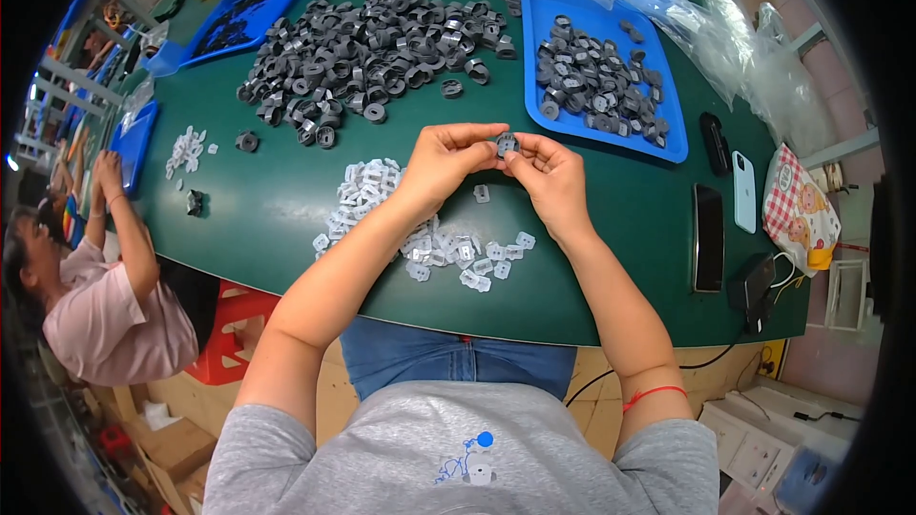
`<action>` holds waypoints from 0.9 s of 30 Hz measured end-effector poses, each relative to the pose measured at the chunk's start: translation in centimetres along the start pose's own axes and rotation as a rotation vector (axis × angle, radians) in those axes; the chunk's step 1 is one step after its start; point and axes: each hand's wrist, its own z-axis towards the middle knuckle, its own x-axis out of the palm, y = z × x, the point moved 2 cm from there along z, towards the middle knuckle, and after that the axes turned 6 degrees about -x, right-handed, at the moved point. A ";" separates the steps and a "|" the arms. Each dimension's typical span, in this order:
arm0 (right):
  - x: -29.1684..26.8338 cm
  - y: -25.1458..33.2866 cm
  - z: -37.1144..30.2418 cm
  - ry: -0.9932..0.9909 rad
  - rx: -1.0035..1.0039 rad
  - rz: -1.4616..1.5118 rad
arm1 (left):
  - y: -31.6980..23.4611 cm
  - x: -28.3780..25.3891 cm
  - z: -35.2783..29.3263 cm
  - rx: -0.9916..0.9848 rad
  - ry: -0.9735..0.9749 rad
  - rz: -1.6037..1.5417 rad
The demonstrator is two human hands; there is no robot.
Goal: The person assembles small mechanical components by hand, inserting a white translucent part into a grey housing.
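Between the fingertips of both my hands is a small dark grey round plastic part (507, 144) with a paler face turned up. My left hand (453, 154) pinches it from the left, and my right hand (551, 176) grips it from the right. Just below them a single translucent white plastic piece (482, 194) lies on the green table. A heap of the same white pieces (365, 193) spreads beneath and beside my left forearm. Farther off is a large pile of dark grey ring-shaped parts (367, 48).
A blue tray (675, 138) of grey parts stands at the right, with clear plastic bags (706, 29) behind. Phones (707, 238), a light blue phone (744, 193) and a checked bag (800, 210) line the right edge. A co-worker (119, 305) sits at the left near small white pieces (186, 151).
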 end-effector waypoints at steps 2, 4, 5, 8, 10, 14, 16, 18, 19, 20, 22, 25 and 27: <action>0.0 -0.6 0.0 -0.024 -0.088 0.040 | 0.1 0.0 0.0 0.009 0.013 0.039; 0.0 -0.5 0.0 -0.039 -0.109 0.005 | 0.1 0.2 -0.1 0.020 0.023 0.077; 0.0 -0.4 -0.1 -0.053 -0.130 -0.030 | 0.1 0.4 -0.1 0.030 0.036 0.055; -0.2 0.8 -0.3 -0.114 -0.483 -0.388 | 0.0 0.6 -0.2 -0.002 0.066 -0.076; -0.3 1.5 -0.4 -0.117 -0.660 -0.522 | -0.1 0.5 -0.2 -0.044 0.079 -0.183; 0.0 2.2 -0.8 -0.123 -0.865 -0.673 | 0.0 0.2 -0.2 -0.075 0.128 -0.213; 0.1 2.1 -0.7 -0.124 -0.811 -0.576 | -0.1 0.3 -0.1 -0.073 0.153 -0.219; 0.0 2.1 -0.6 -0.126 -0.757 -0.480 | -0.3 0.6 -0.1 0.006 0.137 -0.188; -0.2 2.1 -0.5 -0.111 -0.737 -0.468 | -0.3 0.5 0.0 0.009 0.137 -0.188; -0.3 2.1 -0.5 -0.096 -0.717 -0.456 | -0.3 0.3 0.0 0.030 0.109 -0.200; -0.5 1.8 -0.4 -0.081 -0.653 -0.373 | -0.4 0.1 0.1 0.054 0.084 -0.212; -0.5 1.5 -0.4 -0.087 -0.529 -0.249 | -0.5 0.2 0.1 0.085 0.078 -0.165; -0.4 1.2 -0.3 -0.107 -0.470 -0.209 | -0.4 0.2 0.0 0.078 0.059 -0.117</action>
